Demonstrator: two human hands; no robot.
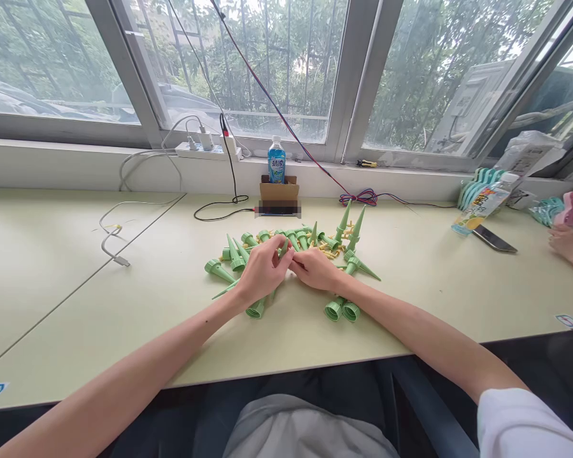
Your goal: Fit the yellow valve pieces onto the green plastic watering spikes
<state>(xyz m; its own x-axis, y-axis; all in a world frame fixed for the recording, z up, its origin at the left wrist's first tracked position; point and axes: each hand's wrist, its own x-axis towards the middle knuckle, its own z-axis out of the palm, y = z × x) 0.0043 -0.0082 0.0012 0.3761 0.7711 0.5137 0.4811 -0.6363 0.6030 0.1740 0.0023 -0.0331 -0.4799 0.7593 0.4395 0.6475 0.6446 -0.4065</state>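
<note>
My left hand [263,267] is closed around a green plastic watering spike [284,247], whose tapered part shows between the fingers. Touching it from the other side, my right hand [314,267] has its fingers pinched together; whatever they hold is hidden. Several more green spikes lie around both hands, one of them left of my left hand [218,270]. Two upright spikes [356,230] stand beyond my right hand. Under my right wrist, spikes show open threaded mouths [333,310]. Small yellow plastic pieces [335,253] are scattered among the spikes behind the hands.
Behind the pile, a phone-like device leans on a cardboard box [279,189], near a blue bottle [276,162]. Cables run to a power strip [200,150]. At right are a tilted drink bottle [484,203], a phone [494,238] and another person's hand [570,245] with a pink object.
</note>
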